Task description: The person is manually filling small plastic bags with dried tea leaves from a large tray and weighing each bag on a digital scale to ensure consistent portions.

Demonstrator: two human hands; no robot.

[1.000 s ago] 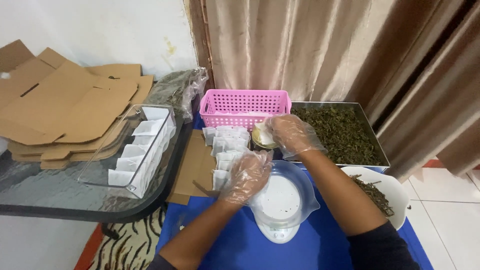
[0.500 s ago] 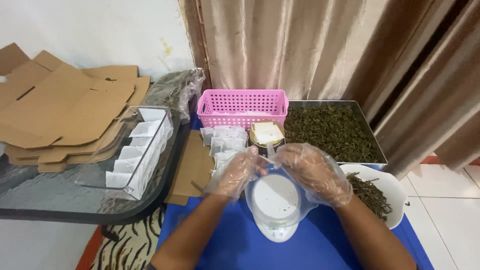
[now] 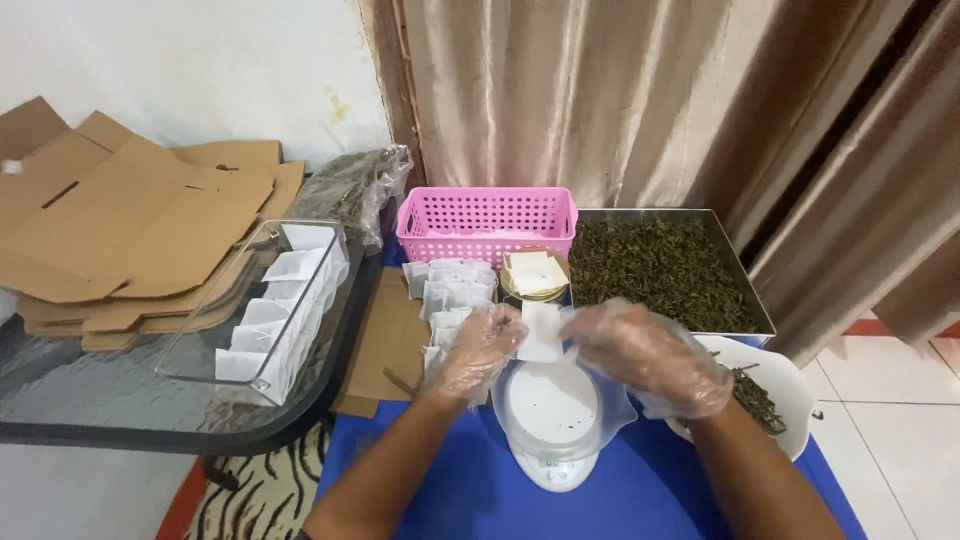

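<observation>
1. The left hand (image 3: 480,345) and right hand (image 3: 645,355), both in clear plastic gloves, meet over the scale (image 3: 550,415). Between them they pinch a small white sachet (image 3: 543,330), the left fingers closed on its left edge and the right fingers closed on its right edge.
2. The sachet hangs just above the scale's round white plate, apart from it. A few dark specks lie on the plate.
3. The scale stands on the blue counter (image 3: 470,500), straight under the hands.
4. Just behind the left hand lies a heap of empty white sachets (image 3: 450,285), some of them partly hidden by the fingers.
5. Behind the held sachet sits a round tin (image 3: 535,275) with more flat white sachets lying on top.
6. A pink basket (image 3: 487,220) stands behind the heap, against the curtain (image 3: 600,90).
7. To the right of the basket is a metal tray (image 3: 665,265) filled with dried green leaves. The right hand covers its near corner.
8. A white bowl (image 3: 775,385) holding a few leaves sits just beside the right wrist, partly hidden by it.
9. Brown cardboard (image 3: 385,340) lies on the counter left of the left forearm.
10. Further left, a glass table (image 3: 120,400) carries a clear tray (image 3: 265,310) with rows of white sachets, a stack of flattened cartons (image 3: 130,230), and a plastic bag (image 3: 350,190) of leaves near the wall.
</observation>
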